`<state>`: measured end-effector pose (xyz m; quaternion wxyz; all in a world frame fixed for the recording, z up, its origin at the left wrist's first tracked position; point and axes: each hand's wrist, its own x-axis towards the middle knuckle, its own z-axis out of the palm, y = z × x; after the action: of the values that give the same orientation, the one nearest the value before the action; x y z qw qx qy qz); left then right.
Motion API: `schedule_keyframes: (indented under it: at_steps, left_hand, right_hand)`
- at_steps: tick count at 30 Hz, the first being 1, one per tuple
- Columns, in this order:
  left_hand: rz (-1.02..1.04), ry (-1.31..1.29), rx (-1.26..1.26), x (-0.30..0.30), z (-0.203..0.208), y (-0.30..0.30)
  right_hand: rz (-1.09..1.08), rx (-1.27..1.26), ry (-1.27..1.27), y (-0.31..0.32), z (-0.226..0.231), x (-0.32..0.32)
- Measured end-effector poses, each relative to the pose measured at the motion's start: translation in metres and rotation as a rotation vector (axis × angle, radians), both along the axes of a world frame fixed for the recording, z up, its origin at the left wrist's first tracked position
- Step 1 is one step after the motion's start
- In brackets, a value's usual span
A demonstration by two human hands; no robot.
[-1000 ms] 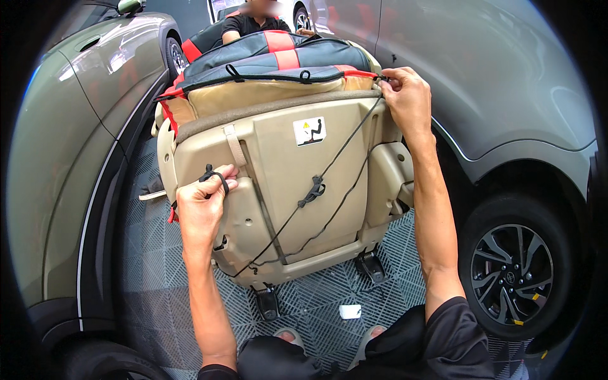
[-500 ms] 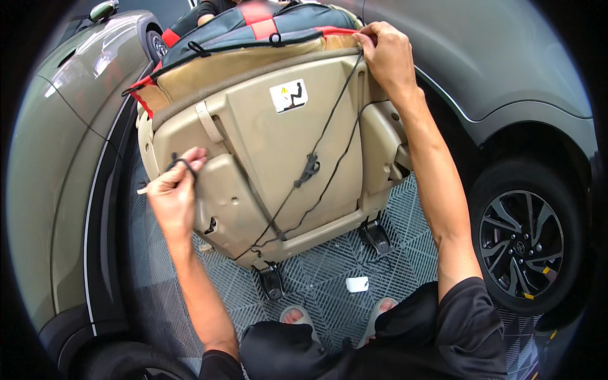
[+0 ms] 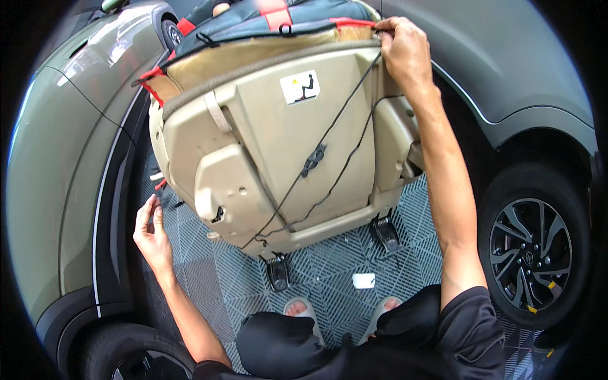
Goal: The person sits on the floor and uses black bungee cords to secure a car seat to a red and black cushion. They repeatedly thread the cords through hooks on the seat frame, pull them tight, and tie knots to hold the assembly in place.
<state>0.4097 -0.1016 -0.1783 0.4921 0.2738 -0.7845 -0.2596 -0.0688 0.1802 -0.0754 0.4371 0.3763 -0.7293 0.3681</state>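
I saw right hand [image 3: 405, 50] upper right, arm outstretched, pinching cord [image 3: 335, 120] at seat [image 3: 285, 145] | left hand [image 3: 151, 228] lower left, fingers spread, empty

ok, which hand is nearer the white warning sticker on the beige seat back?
Right hand, up at the seat's top right corner. Left hand is low, off the sticker's left.
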Motion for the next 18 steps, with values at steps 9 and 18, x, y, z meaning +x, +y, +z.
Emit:
schedule_keyframes:
  at_steps: [9,18]
  left_hand:
    - [-0.493,0.051,-0.666,-0.238,0.144,0.133]
    - [-0.886,-0.16,-0.211,-0.433,0.153,0.135]
  right_hand:
    - [0.235,-0.212,0.019,0.0,-0.003,-0.005]
    - [0.394,-0.438,-0.172,-0.005,-0.005,-0.004]
